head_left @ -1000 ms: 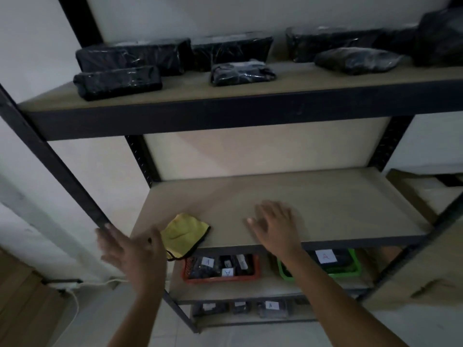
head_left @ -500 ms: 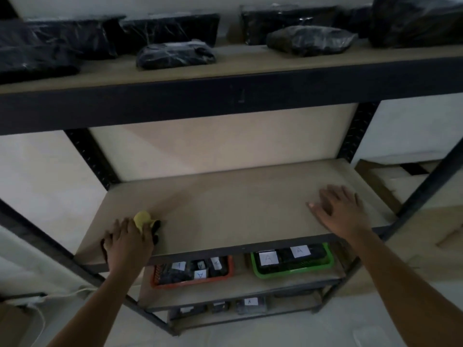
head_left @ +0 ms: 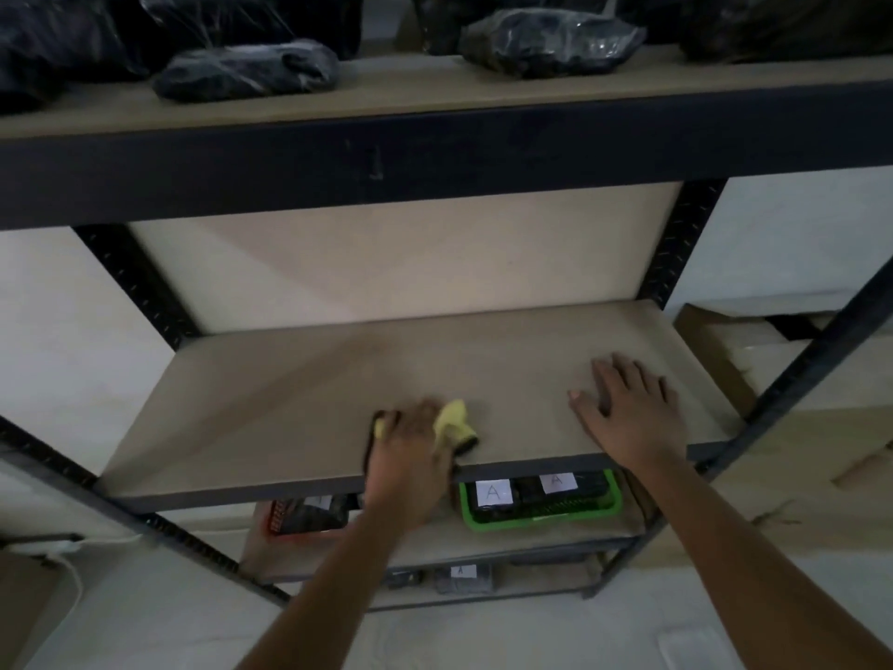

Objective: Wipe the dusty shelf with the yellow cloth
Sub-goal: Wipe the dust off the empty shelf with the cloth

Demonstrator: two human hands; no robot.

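The tan wooden shelf [head_left: 299, 403] of a dark metal rack fills the middle of the view. My left hand [head_left: 410, 456] presses a bunched yellow cloth [head_left: 454, 420] with a dark edge onto the shelf's front middle, the cloth poking out on both sides of the fingers. My right hand [head_left: 628, 408] lies flat, fingers spread, on the shelf's right front part and holds nothing.
Several black wrapped bundles [head_left: 246, 72] lie on the upper shelf [head_left: 435, 152]. Below are a green basket [head_left: 541, 517] and a red basket [head_left: 285, 524] with labelled items. Cardboard boxes [head_left: 792, 452] stand to the right of the rack, and a white cable [head_left: 67, 568] hangs at lower left.
My left hand took hold of the yellow cloth at the shelf's left front and slid it rightward to the front middle. My right hand moved right and stays flat.
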